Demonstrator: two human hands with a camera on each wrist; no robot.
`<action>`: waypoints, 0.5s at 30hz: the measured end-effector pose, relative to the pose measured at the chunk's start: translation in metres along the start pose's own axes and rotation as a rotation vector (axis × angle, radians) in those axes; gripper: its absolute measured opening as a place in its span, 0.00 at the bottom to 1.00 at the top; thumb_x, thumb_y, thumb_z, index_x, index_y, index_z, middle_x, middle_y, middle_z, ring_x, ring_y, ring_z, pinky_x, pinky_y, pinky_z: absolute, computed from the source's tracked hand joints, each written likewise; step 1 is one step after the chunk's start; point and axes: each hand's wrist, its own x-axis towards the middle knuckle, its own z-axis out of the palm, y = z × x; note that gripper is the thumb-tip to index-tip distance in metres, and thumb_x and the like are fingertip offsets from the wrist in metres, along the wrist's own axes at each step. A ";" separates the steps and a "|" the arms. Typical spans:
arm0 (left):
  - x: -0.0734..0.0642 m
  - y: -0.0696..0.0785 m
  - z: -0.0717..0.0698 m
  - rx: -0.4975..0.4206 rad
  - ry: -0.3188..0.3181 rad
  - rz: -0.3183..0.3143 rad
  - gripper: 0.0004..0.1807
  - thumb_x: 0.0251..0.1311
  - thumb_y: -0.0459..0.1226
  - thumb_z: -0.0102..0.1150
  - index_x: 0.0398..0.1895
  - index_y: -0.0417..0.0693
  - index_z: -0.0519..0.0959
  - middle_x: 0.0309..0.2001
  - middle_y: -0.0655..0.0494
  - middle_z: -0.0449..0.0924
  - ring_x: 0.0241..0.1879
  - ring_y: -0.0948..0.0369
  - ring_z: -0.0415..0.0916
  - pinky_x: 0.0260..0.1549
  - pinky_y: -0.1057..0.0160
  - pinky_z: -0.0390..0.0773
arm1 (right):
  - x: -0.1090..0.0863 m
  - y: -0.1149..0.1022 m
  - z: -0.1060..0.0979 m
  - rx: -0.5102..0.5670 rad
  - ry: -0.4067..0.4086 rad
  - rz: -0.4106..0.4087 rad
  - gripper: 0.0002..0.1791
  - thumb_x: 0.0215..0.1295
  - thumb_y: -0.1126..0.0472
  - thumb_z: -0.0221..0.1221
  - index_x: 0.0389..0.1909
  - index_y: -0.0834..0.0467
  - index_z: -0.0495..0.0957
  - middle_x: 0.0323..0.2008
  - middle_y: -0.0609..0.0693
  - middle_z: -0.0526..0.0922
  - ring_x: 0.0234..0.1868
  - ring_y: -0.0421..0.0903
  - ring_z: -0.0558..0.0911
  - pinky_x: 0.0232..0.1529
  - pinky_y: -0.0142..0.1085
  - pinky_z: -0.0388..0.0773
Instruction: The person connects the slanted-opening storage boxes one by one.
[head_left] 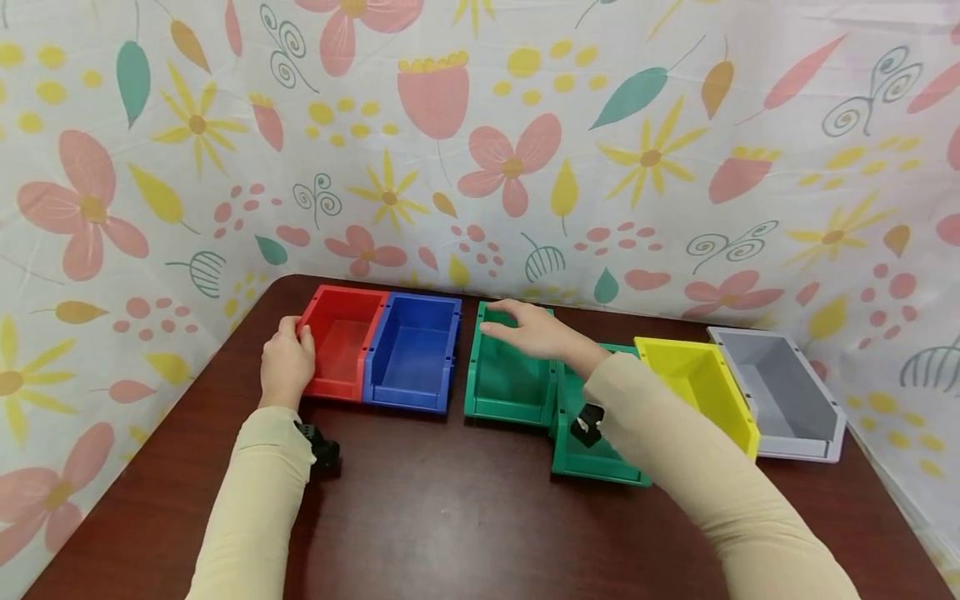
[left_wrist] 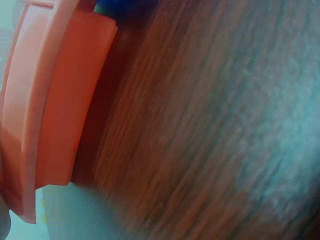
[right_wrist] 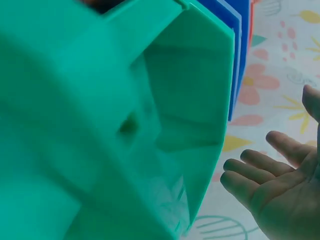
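Note:
In the head view my left hand (head_left: pixel 287 364) grips the left side wall of a red plastic bin (head_left: pixel 341 354), thumb at the rim. The left wrist view has this red bin (left_wrist: pixel 75 95) up close, with only a bit of the hand at the lower left edge. A blue bin (head_left: pixel 415 350) stands against the red bin's right side. My right hand (head_left: pixel 536 329) hovers over a green bin (head_left: pixel 510 410), holding nothing. In the right wrist view that hand (right_wrist: pixel 280 187) has its fingers spread and straight, apart from the green bin (right_wrist: pixel 190 95).
A second green bin (head_left: pixel 600 467), partly under my right forearm, sits nearer and touches the first. Farther right are a yellow bin (head_left: pixel 693 375) and a grey bin (head_left: pixel 783 392). A flowered cloth (head_left: pixel 480 167) hangs behind the dark wooden table (head_left: pixel 435 517).

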 end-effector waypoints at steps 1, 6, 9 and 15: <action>0.000 -0.001 -0.001 0.003 -0.002 -0.004 0.22 0.72 0.43 0.37 0.61 0.40 0.65 0.50 0.31 0.75 0.45 0.38 0.75 0.48 0.40 0.75 | -0.002 0.003 -0.001 0.017 0.007 0.003 0.36 0.68 0.37 0.46 0.71 0.51 0.57 0.71 0.53 0.60 0.70 0.55 0.62 0.65 0.53 0.63; 0.001 -0.007 -0.006 0.019 -0.009 -0.013 0.22 0.72 0.43 0.36 0.62 0.40 0.64 0.51 0.30 0.74 0.46 0.37 0.75 0.48 0.39 0.74 | -0.016 0.012 -0.009 0.136 0.034 0.043 0.34 0.69 0.37 0.44 0.70 0.51 0.59 0.70 0.55 0.62 0.69 0.55 0.63 0.64 0.53 0.65; 0.002 -0.011 -0.010 0.032 -0.013 -0.015 0.22 0.72 0.43 0.35 0.63 0.40 0.63 0.51 0.30 0.74 0.47 0.37 0.74 0.48 0.39 0.73 | -0.026 0.016 -0.014 0.214 0.041 0.081 0.34 0.69 0.37 0.43 0.71 0.50 0.58 0.70 0.55 0.60 0.69 0.56 0.62 0.64 0.54 0.64; 0.005 -0.019 -0.018 0.068 -0.042 -0.015 0.24 0.73 0.44 0.34 0.64 0.39 0.62 0.51 0.29 0.73 0.47 0.36 0.73 0.47 0.38 0.72 | -0.043 0.026 -0.022 0.390 0.040 0.133 0.39 0.69 0.36 0.42 0.73 0.52 0.51 0.72 0.58 0.54 0.70 0.59 0.62 0.66 0.52 0.64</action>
